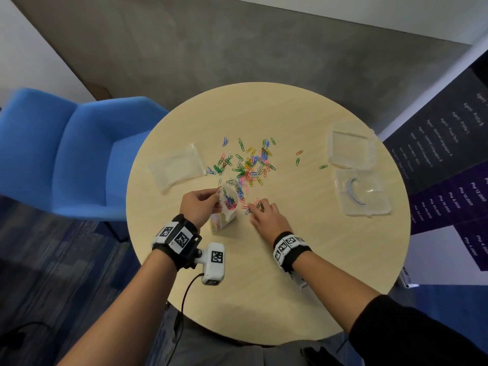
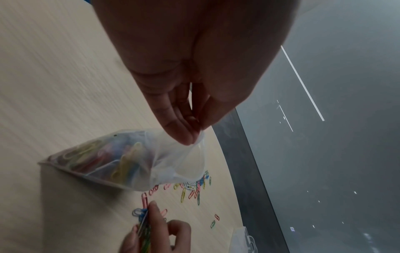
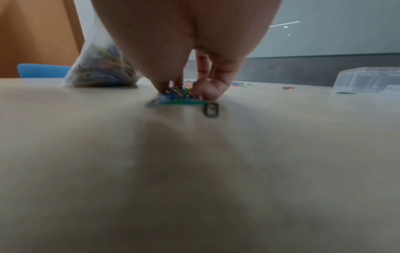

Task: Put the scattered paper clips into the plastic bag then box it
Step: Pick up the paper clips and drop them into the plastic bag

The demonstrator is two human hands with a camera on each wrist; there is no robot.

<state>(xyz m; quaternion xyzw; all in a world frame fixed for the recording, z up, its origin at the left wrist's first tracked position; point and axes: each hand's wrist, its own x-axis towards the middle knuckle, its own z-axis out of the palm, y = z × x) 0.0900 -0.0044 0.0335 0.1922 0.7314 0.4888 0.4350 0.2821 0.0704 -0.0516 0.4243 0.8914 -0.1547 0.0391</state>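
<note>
My left hand (image 1: pixel 204 202) pinches the rim of a small clear plastic bag (image 1: pixel 227 207), holding its mouth open; the bag (image 2: pixel 121 159) stands on the table partly filled with coloured paper clips. Just right of it, my right hand (image 1: pixel 260 210) pinches a bunch of clips (image 2: pixel 143 226) against the tabletop; the right wrist view shows thumb and fingers closed on the bunch of clips (image 3: pixel 179 97). Many loose clips (image 1: pixel 245 165) lie scattered beyond both hands. A clear box (image 1: pixel 351 146) and its lid (image 1: pixel 361 192) sit at the right.
A second, empty clear bag (image 1: pixel 177 167) lies on the round wooden table (image 1: pixel 303 281) at the left. A few stray clips (image 1: pixel 298 157) lie towards the box. A blue armchair (image 1: pixel 66 154) stands to the left of the table.
</note>
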